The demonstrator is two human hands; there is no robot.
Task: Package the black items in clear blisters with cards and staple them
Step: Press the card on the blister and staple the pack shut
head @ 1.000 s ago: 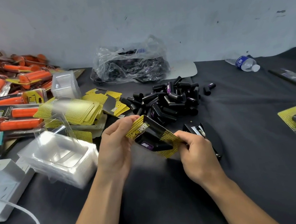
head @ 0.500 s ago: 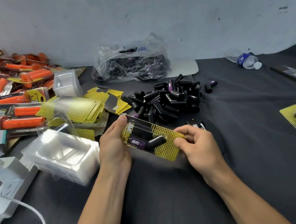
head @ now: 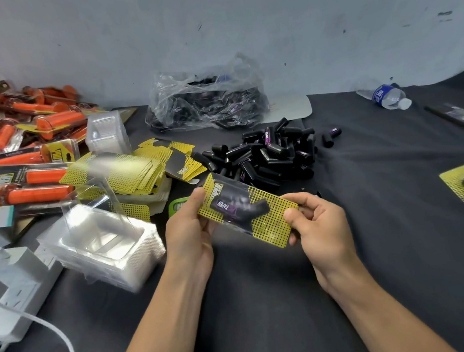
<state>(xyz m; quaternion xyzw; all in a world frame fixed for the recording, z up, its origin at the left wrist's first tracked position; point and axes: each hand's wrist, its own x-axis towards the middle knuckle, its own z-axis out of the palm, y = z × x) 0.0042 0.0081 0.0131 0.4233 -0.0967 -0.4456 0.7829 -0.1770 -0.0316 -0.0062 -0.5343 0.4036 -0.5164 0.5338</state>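
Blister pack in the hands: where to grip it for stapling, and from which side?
Probably by the flat yellow card margins at its short ends, coming in from either end, thumb on the front. The blister pack bulges in the middle over the black item, so there is no flat pinch there. The left hand and right hand pinch those ends.

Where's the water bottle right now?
Head view: the water bottle lies on its side at the back right, by the wall, right of the black items pile.
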